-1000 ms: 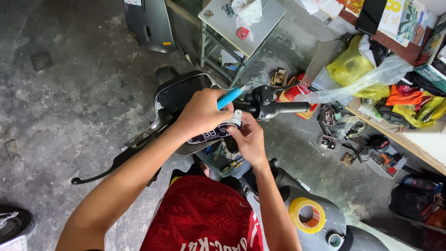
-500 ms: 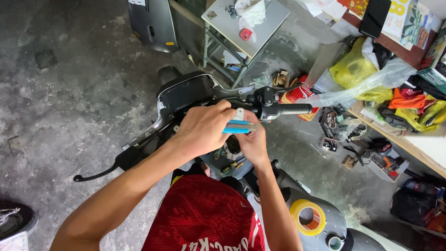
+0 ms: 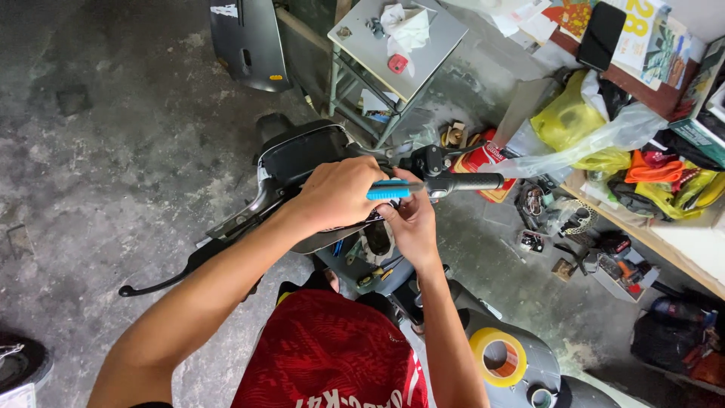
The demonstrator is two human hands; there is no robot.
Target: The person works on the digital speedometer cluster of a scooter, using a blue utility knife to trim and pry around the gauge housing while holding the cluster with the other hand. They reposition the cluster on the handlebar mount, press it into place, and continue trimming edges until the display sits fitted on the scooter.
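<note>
I look down on a scooter's handlebar (image 3: pixel 461 181) with its black right grip and the dark headlight cover (image 3: pixel 298 151). My left hand (image 3: pixel 336 196) is closed around a blue-handled tool (image 3: pixel 393 190), which lies level and points right toward the grip. My right hand (image 3: pixel 411 219) sits just under the tool's tip, fingers pinched against the handlebar housing near the grip. What the fingers pinch is hidden. A black brake lever (image 3: pixel 162 279) sticks out at the lower left.
A grey metal stand (image 3: pixel 400 45) with rags and small parts stands ahead. A cluttered bench (image 3: pixel 642 166) with bags and tools runs along the right. A yellow tape roll (image 3: pixel 498 355) lies on the scooter body. A grey body panel (image 3: pixel 249 45) leans behind.
The blue tool was tilted up to the right, then dropped lower; now it lies level near the grip. My left hand turned over it. My right hand stayed at the housing.
</note>
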